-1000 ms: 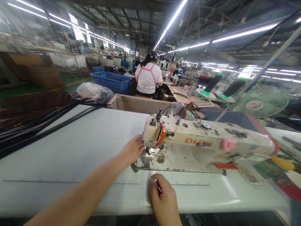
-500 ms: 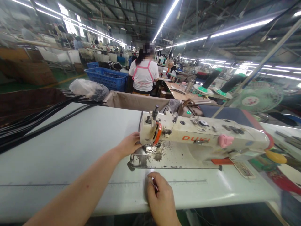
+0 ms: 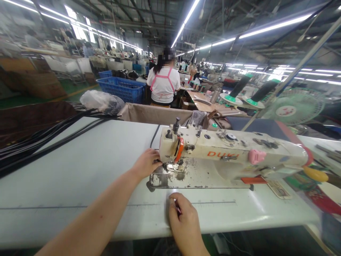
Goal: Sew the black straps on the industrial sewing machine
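Observation:
A cream sewing machine (image 3: 231, 149) with orange lettering stands across the white table. Beside its needle end, my left hand (image 3: 147, 163) is closed, its fingertips by the presser foot (image 3: 174, 166). A narrow black strip (image 3: 155, 136) runs from behind the machine head down to these fingers; the part under them is hidden. Nearer the table's front edge, my right hand (image 3: 185, 217) is curled in a pinch in front of the machine bed. A sliver of something small and pale shows between thumb and forefinger, too little to name.
Long black strips (image 3: 53, 145) lie in a bundle on the left. Behind the table are a fabric-lined bin (image 3: 149, 112), a blue crate (image 3: 122, 90) and a seated person (image 3: 163, 83). Thread cones (image 3: 239, 87) and a green fan (image 3: 290, 108) stand at right.
The view has shifted slightly. More of the black strip shows behind my left hand, slanting toward the fingers. Both hands keep nearly the same places and grips.

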Available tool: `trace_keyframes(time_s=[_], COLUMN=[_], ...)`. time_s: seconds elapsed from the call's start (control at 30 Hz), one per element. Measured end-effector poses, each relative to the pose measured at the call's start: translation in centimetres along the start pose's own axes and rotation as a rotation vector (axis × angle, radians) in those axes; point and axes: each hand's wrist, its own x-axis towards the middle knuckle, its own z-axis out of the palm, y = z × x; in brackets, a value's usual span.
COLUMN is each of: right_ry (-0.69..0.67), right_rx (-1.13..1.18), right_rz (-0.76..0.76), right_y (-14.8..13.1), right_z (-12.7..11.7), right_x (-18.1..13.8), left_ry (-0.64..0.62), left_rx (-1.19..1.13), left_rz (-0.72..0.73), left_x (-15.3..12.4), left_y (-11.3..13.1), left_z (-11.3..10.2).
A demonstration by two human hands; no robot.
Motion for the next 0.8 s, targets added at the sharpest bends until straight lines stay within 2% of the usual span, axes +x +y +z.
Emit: trace_keyframes(time_s=[0.37, 0.8], right_ry=[-0.027, -0.055], right_rx=[-0.023, -0.006], right_rz=[0.004, 0.011], right_y=[-0.5, -0.8], right_z=[-0.4, -0.7], right_x=[0.2, 0.5], left_ry=[-0.017, -0.03], left_rx=[-0.02, -0.065], left_rz=[-0.192, -0.306], left_x=[-2.1, -3.0], left_y=[2.5, 4.8], left_z=[-1.1, -0.8])
